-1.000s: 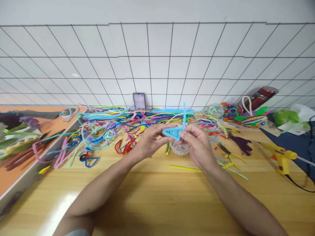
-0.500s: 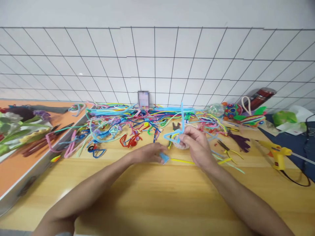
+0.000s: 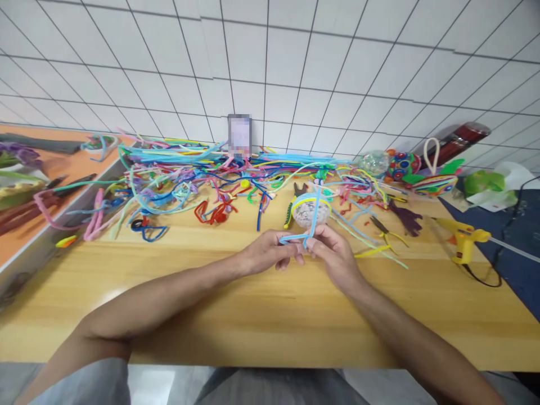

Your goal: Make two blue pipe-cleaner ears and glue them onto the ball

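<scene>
My left hand and my right hand meet above the front of the wooden table, both closed on a light blue pipe cleaner. One straight length of it points up from my right fingertips, and a bent part runs across to my left fingers. Just behind it sits a whitish, sparkly ball with a yellow and blue band around it. Pliers with green and yellow handles lie to the left of the ball, partly hidden by it.
A tangled heap of coloured pipe cleaners lines the wall, with a phone-like card upright behind. To the right lie yellow-handled pliers, a dark glove and a yellow glue gun. An orange-bottomed tray stands left.
My left hand has moved up and right from the table to join my right hand at the pipe cleaner. My right hand has come slightly nearer to me. The view has tilted down.
</scene>
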Demonstrator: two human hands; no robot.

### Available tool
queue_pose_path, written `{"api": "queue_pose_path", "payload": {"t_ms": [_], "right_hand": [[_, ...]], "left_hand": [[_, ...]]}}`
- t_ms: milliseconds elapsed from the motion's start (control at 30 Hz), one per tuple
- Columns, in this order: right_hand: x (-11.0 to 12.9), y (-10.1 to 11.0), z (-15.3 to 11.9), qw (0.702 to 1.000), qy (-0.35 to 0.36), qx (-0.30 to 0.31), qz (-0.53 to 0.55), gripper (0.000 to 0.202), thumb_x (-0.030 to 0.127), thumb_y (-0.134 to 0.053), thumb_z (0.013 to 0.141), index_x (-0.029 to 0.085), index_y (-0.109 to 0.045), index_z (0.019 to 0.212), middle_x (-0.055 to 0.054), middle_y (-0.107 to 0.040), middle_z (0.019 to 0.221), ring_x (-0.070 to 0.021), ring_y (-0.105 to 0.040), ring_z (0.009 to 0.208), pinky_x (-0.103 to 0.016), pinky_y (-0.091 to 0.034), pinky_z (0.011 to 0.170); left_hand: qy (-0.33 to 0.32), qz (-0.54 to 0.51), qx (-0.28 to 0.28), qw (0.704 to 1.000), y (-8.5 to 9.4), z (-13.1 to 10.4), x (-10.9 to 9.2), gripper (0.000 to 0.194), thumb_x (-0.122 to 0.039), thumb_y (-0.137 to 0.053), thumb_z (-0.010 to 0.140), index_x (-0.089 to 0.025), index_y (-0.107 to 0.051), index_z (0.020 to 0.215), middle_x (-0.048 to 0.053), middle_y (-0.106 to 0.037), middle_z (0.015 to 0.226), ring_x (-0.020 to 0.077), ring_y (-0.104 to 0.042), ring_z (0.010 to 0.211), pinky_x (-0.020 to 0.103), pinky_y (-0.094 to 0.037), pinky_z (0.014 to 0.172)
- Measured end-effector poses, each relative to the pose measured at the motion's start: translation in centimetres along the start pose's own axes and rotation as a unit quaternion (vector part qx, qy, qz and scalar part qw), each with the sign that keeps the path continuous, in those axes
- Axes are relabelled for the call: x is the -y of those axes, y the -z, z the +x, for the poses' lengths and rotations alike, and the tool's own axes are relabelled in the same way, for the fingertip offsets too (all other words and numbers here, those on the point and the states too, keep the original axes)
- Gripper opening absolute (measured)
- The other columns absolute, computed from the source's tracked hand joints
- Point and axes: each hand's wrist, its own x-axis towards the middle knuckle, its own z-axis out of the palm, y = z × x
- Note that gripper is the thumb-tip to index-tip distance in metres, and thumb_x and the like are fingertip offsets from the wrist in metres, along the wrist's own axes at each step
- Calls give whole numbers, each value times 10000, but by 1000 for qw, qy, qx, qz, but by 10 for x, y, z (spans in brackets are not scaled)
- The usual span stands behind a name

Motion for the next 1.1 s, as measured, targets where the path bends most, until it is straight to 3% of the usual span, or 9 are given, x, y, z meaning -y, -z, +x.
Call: {"api": "queue_pose_path", "payload": {"t_ms": [167, 367, 533, 733, 867, 1000, 1100], "right_hand": [[-7, 6, 1, 1000, -1, 5, 9, 260, 458, -870, 816, 247, -725, 860, 40, -654, 711, -128, -575, 631, -288, -520, 660], [-17, 9, 1, 999, 32, -3, -25, 225, 404, -919, 782, 263, -751, 830, -18, -767, 1026, -176, -712, 906, -320, -588, 806], [-23, 10, 0, 1000, 20, 3, 10, 210, 370, -924, 789, 268, -750, 848, 25, -752, 853, -111, -647, 666, -266, -554, 671], [-23, 14, 0, 998, -22, 53, 6, 238, 443, -863, 845, 265, -758, 962, 15, -742, 782, -156, -671, 664, -312, -559, 652], [-21, 13, 1, 998, -17, 63, 5, 295, 473, -878, 813, 267, -753, 984, 16, -745, 798, -160, -689, 671, -316, -586, 657], [-22, 6, 1, 999, 5, 44, -15, 253, 440, -883, 821, 275, -743, 952, 33, -735, 780, -146, -709, 700, -283, -592, 670], [-23, 4, 1, 999, 17, 17, -36, 234, 427, -880, 826, 264, -731, 903, 35, -731, 762, -137, -698, 706, -271, -577, 681]], "left_hand": [[50, -81, 13, 995, -2, 2, 8, 357, -474, -746, 834, -142, -679, 946, 60, -774, 816, 94, -574, 488, 230, -483, 474], [89, -119, 49, 988, -3, 3, 11, 224, -359, -689, 776, -148, -672, 849, 47, -771, 774, 93, -582, 471, 203, -472, 430], [102, -123, 60, 985, -2, 3, 11, 184, -293, -676, 757, -153, -688, 875, 22, -760, 727, 87, -563, 440, 190, -419, 406], [115, -146, 77, 980, -3, 4, 12, 212, -329, -680, 743, -156, -690, 864, 27, -744, 712, 86, -548, 450, 199, -423, 432], [82, -107, 30, 990, -5, 1, 17, 254, -416, -668, 829, -163, -668, 850, 26, -714, 730, 95, -540, 482, 223, -424, 463], [5, -9, 6, 1000, -9, -7, 18, 286, -435, -617, 913, -162, -671, 849, 10, -662, 772, 108, -530, 613, 242, -433, 579], [-66, 84, -63, 992, -11, -13, 14, 301, -454, -637, 938, -166, -657, 852, -9, -586, 778, 127, -511, 721, 257, -403, 660]]}}
